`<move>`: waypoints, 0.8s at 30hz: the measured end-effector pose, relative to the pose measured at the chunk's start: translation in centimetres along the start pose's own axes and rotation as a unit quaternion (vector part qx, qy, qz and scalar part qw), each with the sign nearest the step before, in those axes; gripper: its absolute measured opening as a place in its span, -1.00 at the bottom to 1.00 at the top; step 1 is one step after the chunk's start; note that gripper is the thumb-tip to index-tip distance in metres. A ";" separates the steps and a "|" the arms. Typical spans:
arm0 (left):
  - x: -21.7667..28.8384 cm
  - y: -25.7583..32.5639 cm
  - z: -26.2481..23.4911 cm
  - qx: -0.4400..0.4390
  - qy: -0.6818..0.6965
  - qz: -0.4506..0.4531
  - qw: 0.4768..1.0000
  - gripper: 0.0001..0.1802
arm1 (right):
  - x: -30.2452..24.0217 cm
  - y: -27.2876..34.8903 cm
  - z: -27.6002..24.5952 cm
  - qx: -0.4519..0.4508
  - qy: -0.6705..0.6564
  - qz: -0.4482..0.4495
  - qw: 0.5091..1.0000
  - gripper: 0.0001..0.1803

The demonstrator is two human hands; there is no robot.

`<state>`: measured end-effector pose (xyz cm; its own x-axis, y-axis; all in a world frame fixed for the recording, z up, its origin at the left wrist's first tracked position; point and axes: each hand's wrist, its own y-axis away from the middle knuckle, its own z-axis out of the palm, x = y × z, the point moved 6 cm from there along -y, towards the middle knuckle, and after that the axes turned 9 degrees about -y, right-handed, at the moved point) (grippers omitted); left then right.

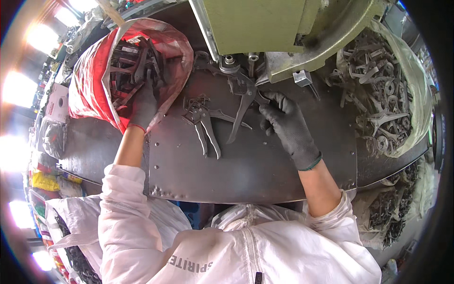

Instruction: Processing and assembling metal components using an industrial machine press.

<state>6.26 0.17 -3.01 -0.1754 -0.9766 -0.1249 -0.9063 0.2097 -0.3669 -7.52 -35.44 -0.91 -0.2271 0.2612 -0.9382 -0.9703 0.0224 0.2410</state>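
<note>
My left hand [144, 104], in a grey glove, reaches into a red and white sack [87, 80] among dark metal handle parts [130, 61]. Its fingers are partly hidden there, so what they grip is unclear. Below the green press, my gloved right hand [289, 128] is closed, thumb and fingers pinching one arm of a dark plier-like metal tool [245, 97]. That tool's other long handle points toward me. Left of it on the metal table lies a second plier-like tool [201, 116] with two pale handles spread apart.
The green press [255, 23] overhangs the table's far middle, with a small metal block [302, 78] beside its base. At the right stands a pale sack [418, 109] full of loose metal parts [383, 102]. The dark tabletop [227, 177] has a curved near edge.
</note>
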 end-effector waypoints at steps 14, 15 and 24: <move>17.4 3.4 -13.8 -0.192 0.344 0.225 0.891 -0.68 | 2.8 -0.1 -0.4 0.005 -0.031 0.025 0.999 -0.76; 18.8 3.7 -13.7 -0.208 0.401 0.220 0.865 -0.67 | 2.9 -0.1 0.2 -0.003 -0.045 0.003 0.999 -0.77; 20.4 5.1 -6.6 -0.240 0.379 0.127 0.885 -0.69 | -0.5 -9.1 -9.2 0.149 0.548 -0.317 0.760 -0.81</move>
<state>-4.46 -19.04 -1.37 -0.4390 -0.6912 0.5740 -0.8280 0.5593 0.0404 0.68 -44.63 -4.88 0.1860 -0.8498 -0.4932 -0.8887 0.0686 -0.4533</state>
